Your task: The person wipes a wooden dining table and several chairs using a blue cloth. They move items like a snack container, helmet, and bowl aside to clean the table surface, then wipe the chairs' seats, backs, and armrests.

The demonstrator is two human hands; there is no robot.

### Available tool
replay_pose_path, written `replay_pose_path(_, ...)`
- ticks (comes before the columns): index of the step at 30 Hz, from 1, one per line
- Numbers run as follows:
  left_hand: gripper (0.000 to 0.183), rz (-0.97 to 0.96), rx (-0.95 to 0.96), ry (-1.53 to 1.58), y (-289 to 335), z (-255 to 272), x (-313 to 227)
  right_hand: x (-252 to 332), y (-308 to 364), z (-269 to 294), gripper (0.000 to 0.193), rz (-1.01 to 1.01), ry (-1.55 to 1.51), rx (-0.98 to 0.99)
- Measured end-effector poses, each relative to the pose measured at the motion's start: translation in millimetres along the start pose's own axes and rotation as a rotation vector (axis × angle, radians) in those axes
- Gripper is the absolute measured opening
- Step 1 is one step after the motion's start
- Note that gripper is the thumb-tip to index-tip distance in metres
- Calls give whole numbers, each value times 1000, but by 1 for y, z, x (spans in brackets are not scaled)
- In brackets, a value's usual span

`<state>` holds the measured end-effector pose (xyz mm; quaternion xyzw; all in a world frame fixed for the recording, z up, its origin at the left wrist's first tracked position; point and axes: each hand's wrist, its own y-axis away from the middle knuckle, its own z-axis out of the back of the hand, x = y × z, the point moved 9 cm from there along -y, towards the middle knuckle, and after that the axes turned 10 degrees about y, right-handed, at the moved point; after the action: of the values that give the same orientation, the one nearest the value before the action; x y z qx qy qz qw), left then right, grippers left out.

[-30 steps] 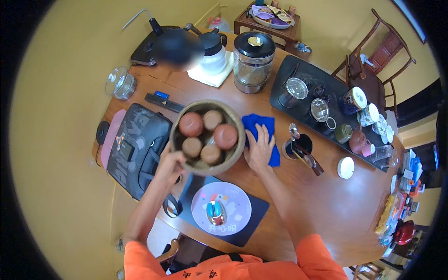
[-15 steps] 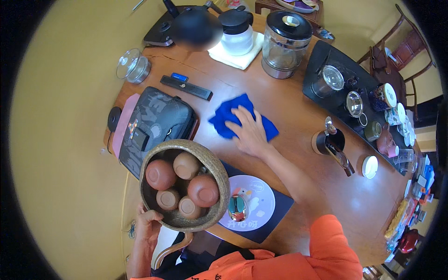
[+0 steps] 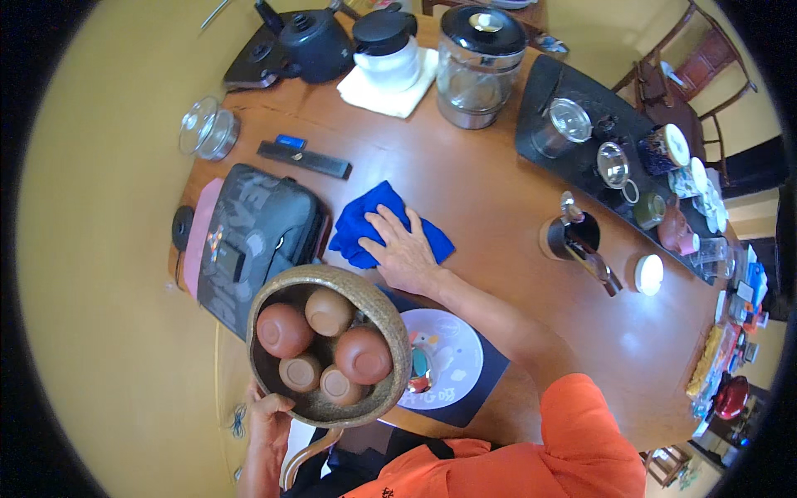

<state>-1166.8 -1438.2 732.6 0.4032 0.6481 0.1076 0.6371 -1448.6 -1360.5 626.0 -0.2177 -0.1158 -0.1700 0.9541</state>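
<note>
My left hand (image 3: 270, 407) grips the rim of a rough brown stoneware bowl (image 3: 398, 332), its thumb on the near edge. The bowl is held tilted above the table's near edge. Several reddish and tan clay teacups (image 3: 364, 355) lie upside down in it. My right hand (image 3: 407, 249) lies flat with spread fingers on a crumpled blue cloth (image 3: 353, 228), pressing it to the table. Partly behind the bowl is a pale purple round mat (image 3: 457, 357) on a dark sheet, bearing a small shiny green-and-gold object (image 3: 422, 369).
A dark patterned bag (image 3: 266, 241) lies left of the cloth, near a long black box (image 3: 305, 159). A kettle (image 3: 315, 50), a lidded jar (image 3: 386, 62) and a glass canister (image 3: 477, 79) stand behind. Right are a wooden tool holder (image 3: 560, 236), a white cup (image 3: 649, 274) and a crowded black tray (image 3: 540, 91).
The view has shifted, so most table items sit farther left in the picture. My right hand and the cloth have slid slightly left toward the bag. My left hand keeps holding the bowl.
</note>
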Motion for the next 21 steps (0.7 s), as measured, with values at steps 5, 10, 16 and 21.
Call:
replay_pose_path(5, 81, 14, 57, -2, -18, -26, 6, -114, 17, 35, 45, -360, 249, 67)
replay_pose_path(10, 86, -31, 245, -66, -48, -85, 8, -178, 51, 65, 56, -662, 337, -40)
replay_pose_path(16, 84, 34, 337, 12, -87, -137, 24, -167, 88, 80, 64, -932, 362, -64)
replay_pose_path(21, 78, 49, 339, -49, -127, -173, 38, -106, 134, 86, 64, -689, 288, 51)
